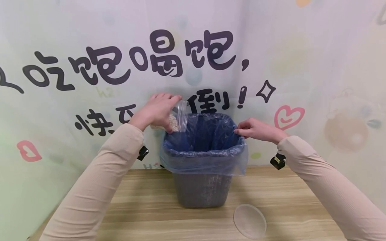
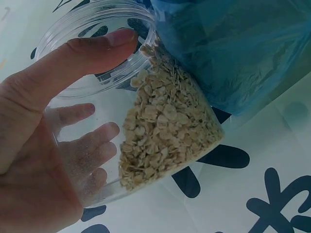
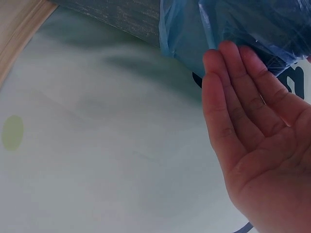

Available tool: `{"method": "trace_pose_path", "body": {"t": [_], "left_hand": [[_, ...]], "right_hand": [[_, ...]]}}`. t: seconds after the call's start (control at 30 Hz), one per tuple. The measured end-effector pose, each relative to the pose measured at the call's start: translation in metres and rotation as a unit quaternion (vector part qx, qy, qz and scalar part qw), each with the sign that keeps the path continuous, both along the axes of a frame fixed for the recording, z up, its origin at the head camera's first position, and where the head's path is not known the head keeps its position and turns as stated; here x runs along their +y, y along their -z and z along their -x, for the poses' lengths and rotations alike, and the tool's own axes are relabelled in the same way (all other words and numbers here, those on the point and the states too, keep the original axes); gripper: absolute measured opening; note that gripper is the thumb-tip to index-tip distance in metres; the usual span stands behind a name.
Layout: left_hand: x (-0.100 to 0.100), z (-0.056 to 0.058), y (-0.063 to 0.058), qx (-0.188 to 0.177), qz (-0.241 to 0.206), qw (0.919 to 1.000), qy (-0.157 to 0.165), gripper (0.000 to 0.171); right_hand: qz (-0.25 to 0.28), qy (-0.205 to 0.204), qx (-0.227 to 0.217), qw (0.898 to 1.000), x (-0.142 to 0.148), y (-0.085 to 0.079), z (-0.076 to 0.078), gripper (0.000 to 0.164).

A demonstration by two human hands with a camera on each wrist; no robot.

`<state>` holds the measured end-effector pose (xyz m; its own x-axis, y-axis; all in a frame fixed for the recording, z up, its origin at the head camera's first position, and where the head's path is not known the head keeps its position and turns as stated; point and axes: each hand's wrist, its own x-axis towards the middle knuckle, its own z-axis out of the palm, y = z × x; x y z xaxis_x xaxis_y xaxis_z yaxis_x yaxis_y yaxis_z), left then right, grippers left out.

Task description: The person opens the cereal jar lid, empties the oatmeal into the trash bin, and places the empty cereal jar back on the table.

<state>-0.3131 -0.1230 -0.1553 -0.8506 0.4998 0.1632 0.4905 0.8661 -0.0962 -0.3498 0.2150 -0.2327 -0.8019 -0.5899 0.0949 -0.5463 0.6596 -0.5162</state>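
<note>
My left hand (image 1: 159, 112) grips a clear plastic jar (image 1: 182, 117), tilted on its side at the left rim of a grey trash bin (image 1: 202, 190). Rolled oats (image 2: 167, 124) lie along the jar's lower side and reach up to its mouth, seen in the left wrist view. A blue trash bag (image 1: 205, 164) lines the bin and folds over its rim. At the right rim, my right hand (image 1: 254, 130) holds the bag-covered edge. Its fingers lie against the bag's outside in the right wrist view, with the thumb mostly out of frame.
A round translucent lid (image 1: 250, 221) lies on the wooden table (image 1: 144, 201), in front of the bin and to the right. Close behind the bin hangs a pale printed backdrop (image 1: 319, 67) with large dark characters.
</note>
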Motion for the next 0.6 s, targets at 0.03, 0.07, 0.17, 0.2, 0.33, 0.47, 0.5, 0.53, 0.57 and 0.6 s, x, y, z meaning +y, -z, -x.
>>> {"method": "trace_pose_path", "body": {"t": [0.03, 0.07, 0.17, 0.2, 0.33, 0.47, 0.5, 0.53, 0.57, 0.6], "left_hand": [[0.0000, -0.0001, -0.0001, 0.000, 0.001, 1.0000, 0.000, 0.108], [0.0001, -0.0002, -0.0001, 0.000, 0.003, 1.0000, 0.001, 0.108], [0.0004, -0.0003, 0.0006, -0.001, 0.005, 1.0000, 0.001, 0.107], [0.0006, -0.0005, 0.0010, -0.002, 0.006, 1.0000, 0.001, 0.107], [0.0026, -0.0013, 0.0017, -0.001, 0.009, 1.0000, -0.002, 0.107], [0.0056, -0.0025, 0.0009, 0.007, 0.017, 0.9998, -0.005, 0.107], [0.0063, -0.0028, 0.0006, 0.009, 0.019, 0.9998, -0.006, 0.107], [0.0068, -0.0031, 0.0005, 0.010, 0.020, 0.9997, -0.008, 0.107], [0.0071, -0.0033, 0.0004, 0.010, 0.020, 0.9997, -0.010, 0.107], [0.0072, -0.0033, 0.0004, 0.009, 0.021, 0.9997, -0.011, 0.107]], "right_hand": [[0.002, -0.001, 0.001, 1.000, 0.0001, 0.0003, -0.0002, 0.021], [0.004, -0.002, 0.001, 1.000, 0.0002, 0.0007, -0.0005, 0.022], [0.007, -0.005, 0.001, 1.000, 0.0011, 0.0023, -0.0014, 0.022], [0.007, -0.004, -0.001, 1.000, 0.0014, 0.0026, -0.0016, 0.022], [0.010, -0.006, -0.001, 1.000, 0.0013, 0.0030, -0.0022, 0.022], [0.014, -0.003, -0.001, 1.000, 0.0009, 0.0019, -0.0024, 0.022], [0.014, -0.002, 0.000, 1.000, 0.0008, 0.0014, -0.0027, 0.022], [0.014, -0.002, -0.001, 1.000, 0.0007, 0.0011, -0.0027, 0.022], [0.013, -0.002, -0.001, 1.000, 0.0005, 0.0008, -0.0026, 0.022], [0.012, -0.002, 0.000, 1.000, 0.0002, 0.0006, -0.0026, 0.022]]}}
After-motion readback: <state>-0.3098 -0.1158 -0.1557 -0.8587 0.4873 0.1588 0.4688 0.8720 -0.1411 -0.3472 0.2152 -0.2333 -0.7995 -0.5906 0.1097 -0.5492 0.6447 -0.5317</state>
